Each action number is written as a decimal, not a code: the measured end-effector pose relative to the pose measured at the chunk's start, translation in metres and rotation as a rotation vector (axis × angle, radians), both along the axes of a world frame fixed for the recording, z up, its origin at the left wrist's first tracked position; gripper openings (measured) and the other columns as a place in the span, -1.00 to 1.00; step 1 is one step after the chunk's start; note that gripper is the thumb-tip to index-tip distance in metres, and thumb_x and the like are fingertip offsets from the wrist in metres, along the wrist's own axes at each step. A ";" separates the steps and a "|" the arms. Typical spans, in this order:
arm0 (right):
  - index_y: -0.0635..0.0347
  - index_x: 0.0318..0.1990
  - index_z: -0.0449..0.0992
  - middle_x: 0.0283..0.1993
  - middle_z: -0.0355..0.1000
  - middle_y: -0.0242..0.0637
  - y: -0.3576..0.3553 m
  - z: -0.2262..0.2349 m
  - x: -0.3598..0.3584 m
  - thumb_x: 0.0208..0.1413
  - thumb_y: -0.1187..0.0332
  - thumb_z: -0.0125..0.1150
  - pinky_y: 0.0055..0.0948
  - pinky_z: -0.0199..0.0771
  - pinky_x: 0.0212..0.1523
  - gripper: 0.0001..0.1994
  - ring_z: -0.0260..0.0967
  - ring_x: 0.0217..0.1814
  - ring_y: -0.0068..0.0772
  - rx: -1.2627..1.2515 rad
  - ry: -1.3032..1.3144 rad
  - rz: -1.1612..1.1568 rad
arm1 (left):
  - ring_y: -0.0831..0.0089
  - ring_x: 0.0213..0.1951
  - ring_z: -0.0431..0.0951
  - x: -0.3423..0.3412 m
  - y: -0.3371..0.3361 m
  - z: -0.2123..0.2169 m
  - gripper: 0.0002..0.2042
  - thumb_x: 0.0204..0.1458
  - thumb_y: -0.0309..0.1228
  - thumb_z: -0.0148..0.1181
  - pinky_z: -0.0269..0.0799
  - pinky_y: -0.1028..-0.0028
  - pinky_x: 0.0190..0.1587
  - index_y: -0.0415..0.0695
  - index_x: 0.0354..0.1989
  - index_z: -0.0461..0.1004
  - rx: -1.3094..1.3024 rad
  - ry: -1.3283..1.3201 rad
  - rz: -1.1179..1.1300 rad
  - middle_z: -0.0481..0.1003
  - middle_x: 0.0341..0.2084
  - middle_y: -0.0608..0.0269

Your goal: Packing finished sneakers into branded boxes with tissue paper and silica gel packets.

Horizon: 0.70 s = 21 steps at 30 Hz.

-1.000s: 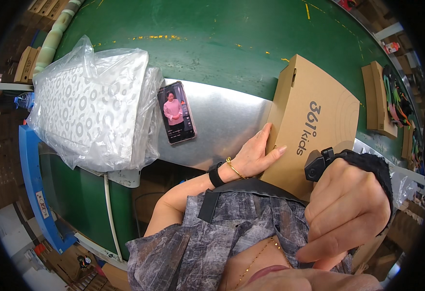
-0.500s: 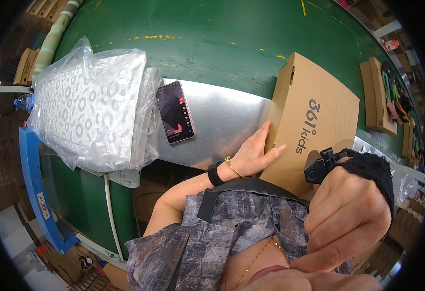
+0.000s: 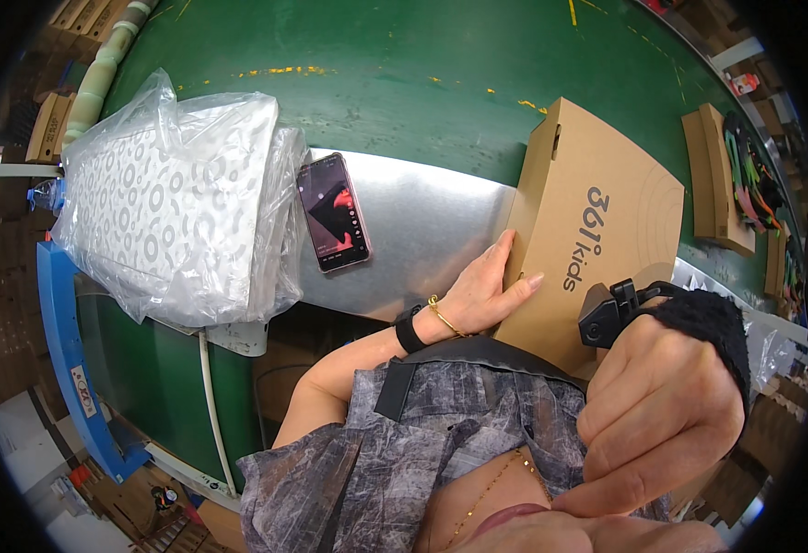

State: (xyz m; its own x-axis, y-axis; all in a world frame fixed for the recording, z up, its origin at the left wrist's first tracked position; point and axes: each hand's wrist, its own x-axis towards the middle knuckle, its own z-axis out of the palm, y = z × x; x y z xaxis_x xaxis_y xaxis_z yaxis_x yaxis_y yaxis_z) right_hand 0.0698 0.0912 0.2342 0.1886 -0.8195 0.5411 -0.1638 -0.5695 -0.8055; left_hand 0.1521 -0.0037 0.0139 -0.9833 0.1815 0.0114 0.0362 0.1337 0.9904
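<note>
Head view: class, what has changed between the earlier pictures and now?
Yellow marks on the green belt slid slightly left; the small box at right moved slightly up-left. The phone screen went from a pink-clad person to a dark image with red. The right hand sank slightly. Nothing was visibly gripped or released. The left hand stays against the large box; the plastic bag stayed put.

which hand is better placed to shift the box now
Probably the left: the left hand rests against the box, its thumb over the edge. The right hand is raised and curled, off the box.
</note>
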 end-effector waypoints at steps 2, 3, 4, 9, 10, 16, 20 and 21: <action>0.48 -0.48 0.48 -0.59 0.32 -0.28 -0.001 0.004 -0.002 -0.11 0.63 -0.01 -0.73 0.03 -0.77 -0.89 0.19 -0.72 -0.63 0.028 0.014 0.015 | 0.26 -0.22 0.41 0.000 0.000 0.000 -0.44 0.02 -0.22 0.01 0.32 0.40 -0.20 -0.37 0.07 0.02 -0.006 0.000 0.000 0.34 -0.21 -0.13; 0.48 -0.49 0.48 -0.59 0.32 -0.28 -0.002 0.005 -0.003 -0.11 0.63 0.00 -0.73 0.03 -0.77 -0.89 0.19 -0.72 -0.63 0.056 0.029 0.030 | 0.26 -0.22 0.41 0.000 0.000 -0.001 -0.44 0.02 -0.22 0.01 0.32 0.40 -0.20 -0.37 0.07 0.02 -0.007 -0.001 0.000 0.34 -0.21 -0.13; 0.48 -0.49 0.48 -0.59 0.32 -0.28 -0.002 0.004 -0.002 -0.11 0.63 0.00 -0.73 0.03 -0.77 -0.89 0.19 -0.72 -0.63 0.055 0.028 0.030 | 0.27 -0.22 0.41 0.000 0.000 -0.002 -0.44 0.02 -0.22 0.01 0.32 0.40 -0.20 -0.38 0.06 0.02 -0.001 -0.002 0.001 0.33 -0.21 -0.12; 0.46 -0.50 0.48 -0.59 0.32 -0.27 0.000 0.001 0.001 -0.15 0.63 0.02 -0.73 0.03 -0.77 -0.90 0.19 -0.72 -0.63 0.023 0.005 -0.015 | 0.27 -0.20 0.40 0.000 0.000 -0.001 -0.44 0.03 -0.22 0.01 0.31 0.40 -0.18 -0.38 0.07 0.01 0.016 -0.016 -0.010 0.33 -0.19 -0.12; 0.46 -0.50 0.48 -0.59 0.32 -0.27 0.000 0.001 0.001 -0.15 0.63 0.02 -0.73 0.03 -0.77 -0.90 0.19 -0.72 -0.63 0.023 0.004 -0.015 | 0.27 -0.19 0.40 0.000 0.000 -0.001 -0.44 0.03 -0.23 0.01 0.31 0.40 -0.17 -0.38 0.07 0.01 0.015 -0.014 -0.011 0.33 -0.18 -0.12; 0.45 -0.50 0.49 -0.59 0.32 -0.27 -0.001 0.004 -0.001 -0.15 0.62 0.02 -0.73 0.02 -0.77 -0.89 0.19 -0.72 -0.63 0.067 0.025 -0.007 | 0.26 -0.18 0.41 0.000 0.000 -0.001 -0.44 0.02 -0.25 0.02 0.31 0.40 -0.17 -0.39 0.07 0.01 0.010 -0.002 0.002 0.33 -0.19 -0.14; 0.44 -0.51 0.49 -0.60 0.32 -0.28 0.000 0.004 -0.001 -0.15 0.61 0.02 -0.73 0.03 -0.77 -0.90 0.19 -0.72 -0.62 0.070 0.030 -0.006 | 0.25 -0.20 0.42 0.000 0.000 0.001 -0.44 0.02 -0.26 0.02 0.32 0.39 -0.18 -0.39 0.07 0.01 0.013 -0.005 0.006 0.34 -0.20 -0.15; 0.44 -0.51 0.49 -0.60 0.32 -0.28 0.000 0.004 -0.001 -0.15 0.61 0.02 -0.73 0.03 -0.77 -0.90 0.19 -0.72 -0.63 0.067 0.033 0.001 | 0.25 -0.20 0.42 0.000 0.000 0.001 -0.44 0.02 -0.26 0.02 0.32 0.39 -0.18 -0.39 0.07 0.01 0.014 -0.005 0.005 0.34 -0.20 -0.15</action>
State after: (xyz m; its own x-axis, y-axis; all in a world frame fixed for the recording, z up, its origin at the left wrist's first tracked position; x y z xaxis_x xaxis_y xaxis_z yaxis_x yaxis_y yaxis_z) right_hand 0.0688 0.0912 0.2385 0.2060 -0.8537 0.4782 -0.1905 -0.5144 -0.8361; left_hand 0.1520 -0.0032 0.0146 -0.9843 0.1763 0.0089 0.0305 0.1200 0.9923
